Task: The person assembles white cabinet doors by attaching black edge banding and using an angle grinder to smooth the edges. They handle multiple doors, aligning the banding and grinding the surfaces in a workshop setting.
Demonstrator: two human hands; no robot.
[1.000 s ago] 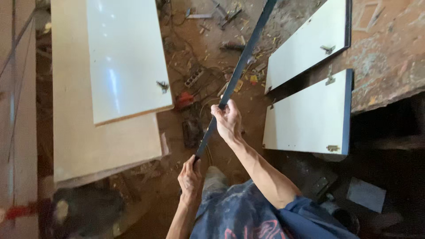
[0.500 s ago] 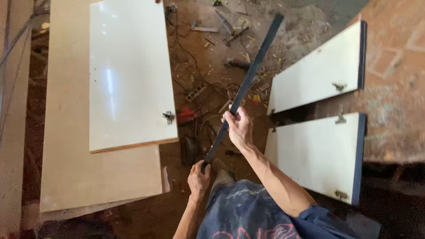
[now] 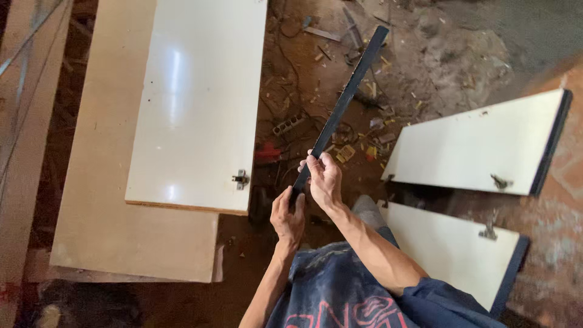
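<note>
both hands are on a long dark strip [image 3: 340,109], a thin flat bar w/ a navy-black face, held out in front of the body and angled up and away to the right, so its far end hangs over the littered floor [image 3: 425,54]. left hand [image 3: 288,215] has the near end, fingers closed round it from below w/ the thumb alongside; right hand [image 3: 325,179] sits just above it on the strip, fingers wrapped and pinching the edge. hands are nearly touching, both at the low end, prob because that lets the person sight down the length and keep the long free end steady. to the left a white glossy panel [image 3: 200,103] lies flat on top of a bigger pale tan board [image 3: 103,200], stacked so the white face stays off the dirt; a small metal hinge [image 3: 241,179] sits near its lower right corner. to the right two more white panels w/ dark edging lean at a slant, upper panel [image 3: 480,146] and lower panel [image 3: 449,249], each w/ a hinge fitted; they look propped against a reddish surface, can't tell what exactly. the strip's colour matches their dark edges. floor btwn the panels is strewn w/ scraps, offcuts and a cable. the person's patterned blue shirt [image 3: 340,297] fills the bottom of the view.
</note>
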